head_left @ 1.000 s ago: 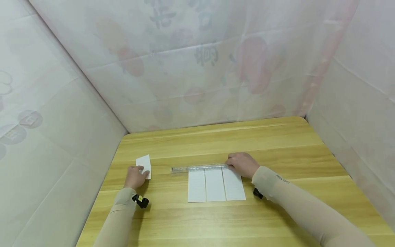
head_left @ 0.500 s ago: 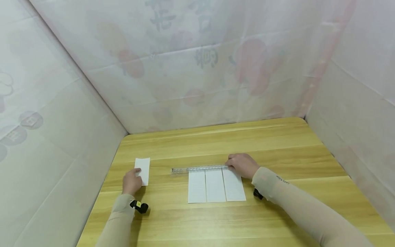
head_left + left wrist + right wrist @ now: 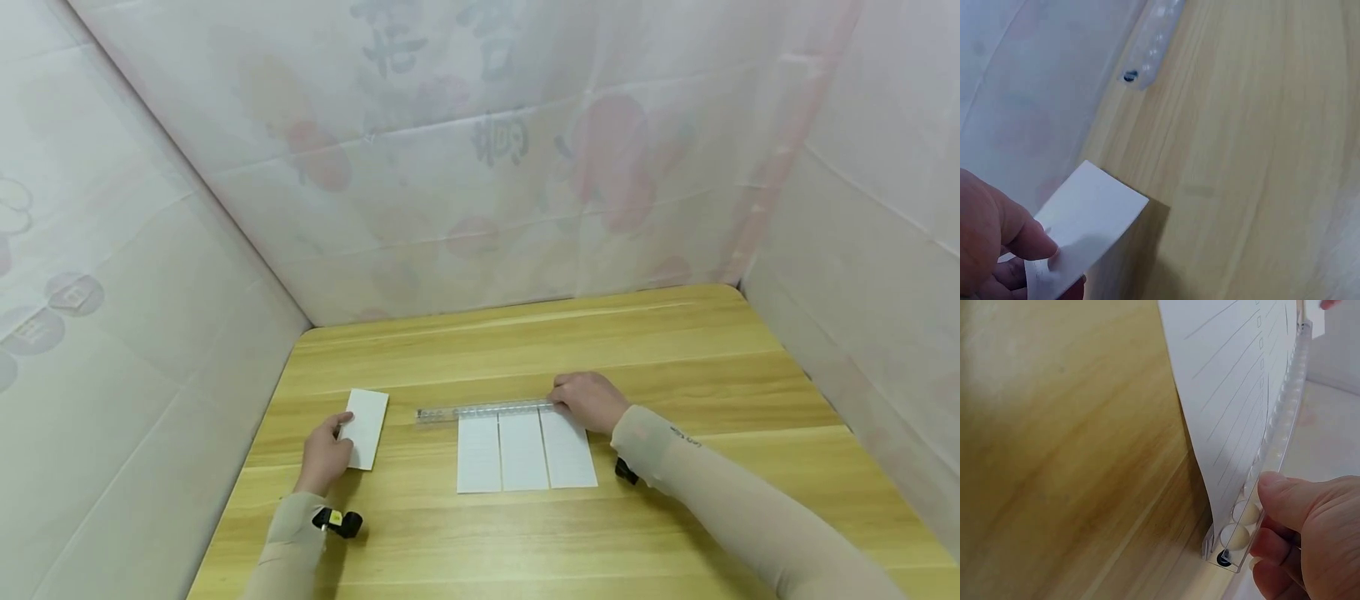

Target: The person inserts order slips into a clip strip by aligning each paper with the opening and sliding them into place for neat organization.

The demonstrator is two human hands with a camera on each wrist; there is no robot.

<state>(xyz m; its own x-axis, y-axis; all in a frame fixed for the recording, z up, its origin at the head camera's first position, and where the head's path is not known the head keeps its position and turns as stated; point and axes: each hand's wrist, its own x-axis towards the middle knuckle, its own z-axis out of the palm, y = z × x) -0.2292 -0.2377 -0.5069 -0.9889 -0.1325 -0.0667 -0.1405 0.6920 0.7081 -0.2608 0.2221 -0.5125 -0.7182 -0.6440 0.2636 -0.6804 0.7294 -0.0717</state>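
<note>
My left hand (image 3: 324,454) holds a small white paper card (image 3: 367,431) above the left part of the table. In the left wrist view the thumb presses on the face of the card (image 3: 1100,206), with fingers beneath it. My right hand (image 3: 592,402) pinches the right end of a clear plastic strip (image 3: 480,410) with a row of round shapes along it. Three white paper slips (image 3: 522,452) lie side by side below the strip, their top edges at it. In the right wrist view printed lines show on the nearest slip (image 3: 1229,381), and the strip's end (image 3: 1235,536) has a black dot.
The wooden table (image 3: 480,542) has light fabric walls (image 3: 465,200) with faded prints at its back and sides. A black wrist camera (image 3: 339,522) sits on the left sleeve (image 3: 288,542). Bare wood separates the left hand from the slips.
My left hand has drawn a little nearer, and the card has turned and shifted right, showing more of its face. The right hand, strip and three slips stay in place.
</note>
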